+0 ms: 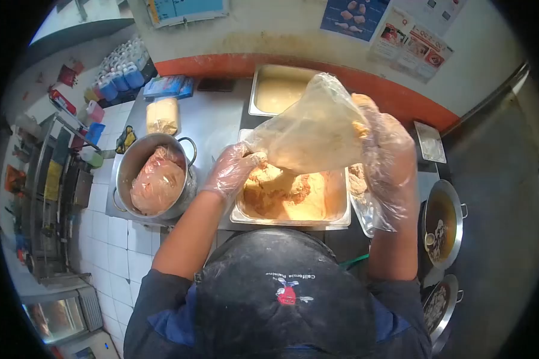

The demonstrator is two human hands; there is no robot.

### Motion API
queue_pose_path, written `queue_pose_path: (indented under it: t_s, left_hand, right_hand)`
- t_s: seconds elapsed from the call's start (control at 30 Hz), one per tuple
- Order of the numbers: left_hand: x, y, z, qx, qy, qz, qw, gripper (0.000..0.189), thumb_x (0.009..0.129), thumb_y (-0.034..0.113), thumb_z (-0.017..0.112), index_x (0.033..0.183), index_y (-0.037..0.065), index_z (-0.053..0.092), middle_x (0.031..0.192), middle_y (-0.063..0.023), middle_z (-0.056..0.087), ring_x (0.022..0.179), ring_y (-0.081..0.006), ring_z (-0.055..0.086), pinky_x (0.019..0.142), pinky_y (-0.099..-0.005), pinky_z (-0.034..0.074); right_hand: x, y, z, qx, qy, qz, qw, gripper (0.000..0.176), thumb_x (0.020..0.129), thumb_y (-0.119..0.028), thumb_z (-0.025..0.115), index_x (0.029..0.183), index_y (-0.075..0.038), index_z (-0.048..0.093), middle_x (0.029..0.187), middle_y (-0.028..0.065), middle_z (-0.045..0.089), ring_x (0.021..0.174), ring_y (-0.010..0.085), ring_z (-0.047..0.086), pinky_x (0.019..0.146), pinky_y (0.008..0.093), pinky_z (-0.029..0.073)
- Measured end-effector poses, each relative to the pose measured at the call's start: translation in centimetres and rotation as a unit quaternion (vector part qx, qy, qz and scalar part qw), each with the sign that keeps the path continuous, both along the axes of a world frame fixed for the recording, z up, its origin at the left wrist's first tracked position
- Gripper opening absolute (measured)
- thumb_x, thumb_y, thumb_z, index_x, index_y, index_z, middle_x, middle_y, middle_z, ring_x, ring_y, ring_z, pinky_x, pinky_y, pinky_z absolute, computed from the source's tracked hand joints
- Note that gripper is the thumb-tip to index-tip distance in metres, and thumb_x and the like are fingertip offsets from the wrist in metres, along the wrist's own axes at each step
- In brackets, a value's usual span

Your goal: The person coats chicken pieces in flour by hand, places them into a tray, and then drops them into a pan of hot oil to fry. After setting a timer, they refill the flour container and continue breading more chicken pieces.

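A clear plastic bag [308,131] is stretched between my two gloved hands, above a steel tray of flour-like powder [305,206] with orange-brown patches. My left hand [236,169] pinches the bag's lower left edge near the tray's rim. Raised higher at the right, my right hand [383,131] grips the bag's other side, its fingers wrapped in the plastic. Both hands wear clear plastic gloves. The bag hides the back part of the powder tray.
A steel pot [123,173] holding a pink bag [157,185] stands at the left, near a yellowish packet [162,115]. Behind is a tray of pale liquid [275,93]. Two wide pans, one higher [443,224], one lower [440,305], sit at the right.
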State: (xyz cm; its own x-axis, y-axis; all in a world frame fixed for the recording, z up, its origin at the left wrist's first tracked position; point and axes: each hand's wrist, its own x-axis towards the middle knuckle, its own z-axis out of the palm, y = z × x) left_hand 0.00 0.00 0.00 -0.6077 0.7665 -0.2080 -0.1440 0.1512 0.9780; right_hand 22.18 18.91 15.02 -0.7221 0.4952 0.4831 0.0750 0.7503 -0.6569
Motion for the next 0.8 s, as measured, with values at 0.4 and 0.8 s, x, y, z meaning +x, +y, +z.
queue_pose_path:
  t_s: [0.4,0.8]
  left_hand:
    - [0.0,-0.1,-0.6,0.043,-0.022,-0.011,0.999,0.043,0.104,0.011,0.073,0.144,0.000,0.064,0.122,-0.0071,0.071,0.111,-0.0157,0.068,0.099,-0.0316,0.058]
    - [-2.7,-10.1,-3.4,0.152,-0.020,0.103,0.983,0.065,0.096,0.005,0.079,0.156,0.000,0.055,0.135,-0.0070,0.061,0.127,-0.0157,0.059,0.109,-0.0306,0.053]
  right_hand:
    - [1.6,1.4,0.5,0.113,0.046,-0.046,0.991,0.032,0.105,-0.006,0.068,0.135,0.004,0.075,0.122,0.0218,0.079,0.109,0.0300,0.078,0.097,0.0416,0.060]
    - [5.1,3.3,-9.2,0.026,0.149,-0.012,0.988,0.050,0.116,-0.035,0.060,0.134,0.010,0.070,0.135,0.0205,0.073,0.122,0.0296,0.072,0.104,0.0434,0.057]
